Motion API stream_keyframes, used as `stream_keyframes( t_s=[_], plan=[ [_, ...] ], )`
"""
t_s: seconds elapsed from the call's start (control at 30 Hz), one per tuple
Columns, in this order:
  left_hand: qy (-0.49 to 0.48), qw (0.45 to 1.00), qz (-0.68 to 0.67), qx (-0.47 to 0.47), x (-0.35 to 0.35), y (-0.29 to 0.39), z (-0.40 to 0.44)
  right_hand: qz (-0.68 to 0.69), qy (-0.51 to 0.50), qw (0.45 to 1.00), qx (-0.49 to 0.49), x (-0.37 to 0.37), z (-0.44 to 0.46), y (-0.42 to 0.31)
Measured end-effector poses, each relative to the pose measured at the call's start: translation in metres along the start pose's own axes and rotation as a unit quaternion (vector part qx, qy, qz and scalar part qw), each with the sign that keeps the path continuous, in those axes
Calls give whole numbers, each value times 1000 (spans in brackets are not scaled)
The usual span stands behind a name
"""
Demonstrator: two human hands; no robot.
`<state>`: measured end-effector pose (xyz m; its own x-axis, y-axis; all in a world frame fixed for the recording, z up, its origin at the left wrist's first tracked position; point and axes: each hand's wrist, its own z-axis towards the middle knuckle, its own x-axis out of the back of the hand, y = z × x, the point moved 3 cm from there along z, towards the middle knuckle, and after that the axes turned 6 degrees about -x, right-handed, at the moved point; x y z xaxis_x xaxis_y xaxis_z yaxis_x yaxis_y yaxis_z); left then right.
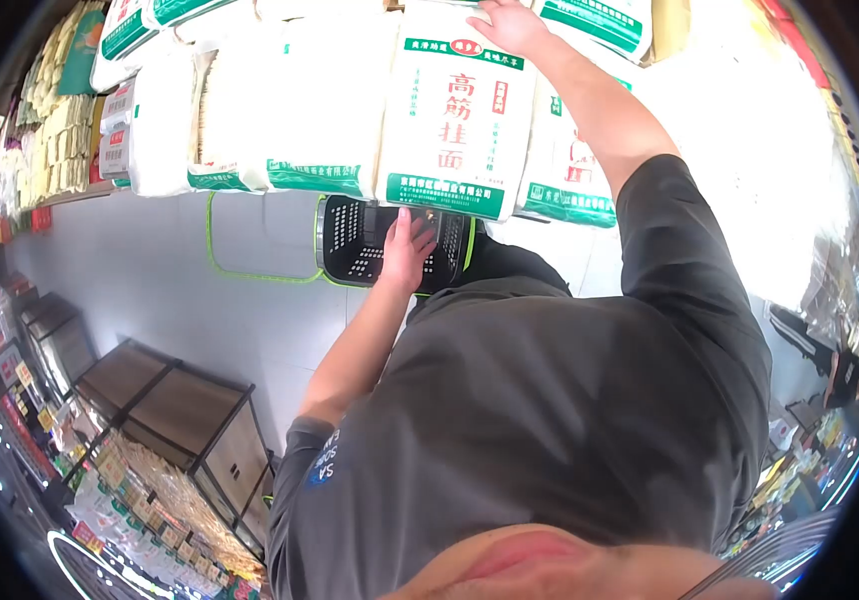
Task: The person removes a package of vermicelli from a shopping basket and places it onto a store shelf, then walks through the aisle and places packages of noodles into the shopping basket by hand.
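In the head view, the noodle bag (pixel 458 170) lay at the front of a group of similar white-and-green packages, its printed face toward the wearer and its lower edge nearest the body. The right hand (pixel 512 28) was laid over its top end; the picture's border cut the fingers, so whether they were gripping could not be told. The left hand (pixel 408 250) was empty, fingers spread, just below the lower edge, its thumb tip close to or touching it. Behind that hand, lower down, was a black basket (pixel 350 240) with a green rim.

Handling the bag well seemed to call for bringing the left palm fully under the lower end while the right steadied the top, keeping both ends level. Long dry noodles would probably snap if the middle sagged, and pinching the wrapper alone could tear it. The neighbouring bag on the right (pixel 572 150) sat close enough to be dragged along.

The large red characters read 高筋挂面, high-gluten dried noodles. Above them a green band carried a red oval badge, too small to read surely. The bottom green band ended in 面业有限公司, a noodle or flour company; similar wording showed on the bag to the left (pixel 325 110). White lettering on the dark sleeve (pixel 300 450) was inverted, only "SA" being legible.
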<state>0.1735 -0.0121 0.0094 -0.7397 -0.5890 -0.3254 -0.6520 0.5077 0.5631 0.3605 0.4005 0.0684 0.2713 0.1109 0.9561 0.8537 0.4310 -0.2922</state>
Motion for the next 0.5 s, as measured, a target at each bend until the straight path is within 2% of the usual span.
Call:
stream_keyframes(
  t_s=[0.03,0.17,0.27,0.5],
  plan=[
    [0,1000,-2,0,-7,1,5,19,0,1000,-6,-5,5,1],
    [41,998,-47,-3,-31,4,23,-81,-37,996,-19,-3,23,-13],
    [26,998,-58,-27,-49,7,21,-75,9,997,-22,-16,18,-18],
    [34,995,-66,-66,-50,-6,36,-5,-7,995,-96,-7,-1,-29]
  ],
)
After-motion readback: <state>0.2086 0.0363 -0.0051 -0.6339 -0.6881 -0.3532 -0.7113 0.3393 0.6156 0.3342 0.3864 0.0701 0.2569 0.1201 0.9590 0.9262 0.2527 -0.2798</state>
